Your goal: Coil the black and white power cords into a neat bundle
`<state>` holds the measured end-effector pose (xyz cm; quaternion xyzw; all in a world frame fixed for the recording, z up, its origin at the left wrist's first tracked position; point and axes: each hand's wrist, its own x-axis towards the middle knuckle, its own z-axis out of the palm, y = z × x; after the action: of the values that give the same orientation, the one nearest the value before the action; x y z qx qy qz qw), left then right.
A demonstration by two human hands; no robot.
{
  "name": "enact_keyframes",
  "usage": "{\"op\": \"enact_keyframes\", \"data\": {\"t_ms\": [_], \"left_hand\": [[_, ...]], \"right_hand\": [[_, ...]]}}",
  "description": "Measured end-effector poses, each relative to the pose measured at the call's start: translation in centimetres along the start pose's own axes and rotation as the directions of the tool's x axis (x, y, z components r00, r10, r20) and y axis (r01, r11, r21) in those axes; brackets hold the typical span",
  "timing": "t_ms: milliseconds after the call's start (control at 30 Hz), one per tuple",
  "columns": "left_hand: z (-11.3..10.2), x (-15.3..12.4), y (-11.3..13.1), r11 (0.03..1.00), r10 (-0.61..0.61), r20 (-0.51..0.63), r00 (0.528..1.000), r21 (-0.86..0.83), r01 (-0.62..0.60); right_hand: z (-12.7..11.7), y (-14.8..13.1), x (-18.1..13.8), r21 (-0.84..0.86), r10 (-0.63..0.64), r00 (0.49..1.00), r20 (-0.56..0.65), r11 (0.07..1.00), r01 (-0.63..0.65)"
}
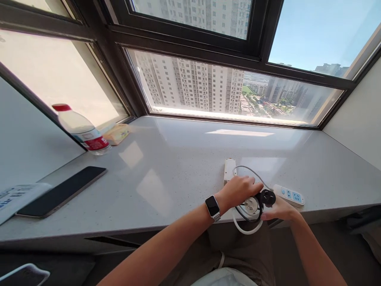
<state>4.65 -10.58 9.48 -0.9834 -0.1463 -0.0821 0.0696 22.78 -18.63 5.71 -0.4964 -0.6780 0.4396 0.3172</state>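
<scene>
My left hand (239, 190), with a smartwatch on its wrist, rests on a bundle of coiled white and black cable (248, 216) at the front edge of the grey windowsill counter (166, 167). My right hand (281, 212) grips the same bundle from the right, just below a black plug (268, 197). A white power strip with blue sockets (289, 195) lies right beside my right hand. A second white power strip (229, 170) lies just behind my left hand, with a thin grey cord looping from it.
A dark phone or tablet (61, 190) lies at the left, next to a printed paper (14, 198). A white bottle with a red cap (81, 129) and a yellow pack (116, 134) stand at the back left. Large windows rise behind the counter.
</scene>
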Motion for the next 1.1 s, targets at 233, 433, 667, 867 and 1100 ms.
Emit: {"op": "enact_keyframes", "data": {"t_ms": [233,433,667,867,1100], "left_hand": [[-0.4,0.1,0.3,0.988,-0.152,0.002,0.988,-0.032,0.152],[-0.1,0.7,0.7,0.940,-0.326,0.028,0.945,-0.092,0.327],[1.1,1.0,1.2,0.851,-0.488,-0.002,0.873,-0.222,0.476],[1.2,0.3,-0.8,0.756,-0.451,-0.135,0.882,-0.583,0.297],[1.5,-1.0,-2.6,0.359,-0.449,-0.117,0.886,-0.931,0.058]], "right_hand": [[0.6,1.1,-0.7,-0.126,0.084,0.951,-0.298,0.984,-0.126],[2.2,1.3,0.6,-0.019,0.137,0.890,-0.436,0.987,-0.162],[3.4,2.8,2.7,0.468,0.307,0.804,-0.510,0.883,-0.040],[2.7,0.6,2.4,0.695,0.369,0.798,-0.477,0.714,0.086],[2.6,-0.9,2.8,0.723,0.209,0.887,-0.412,0.668,0.178]]}}
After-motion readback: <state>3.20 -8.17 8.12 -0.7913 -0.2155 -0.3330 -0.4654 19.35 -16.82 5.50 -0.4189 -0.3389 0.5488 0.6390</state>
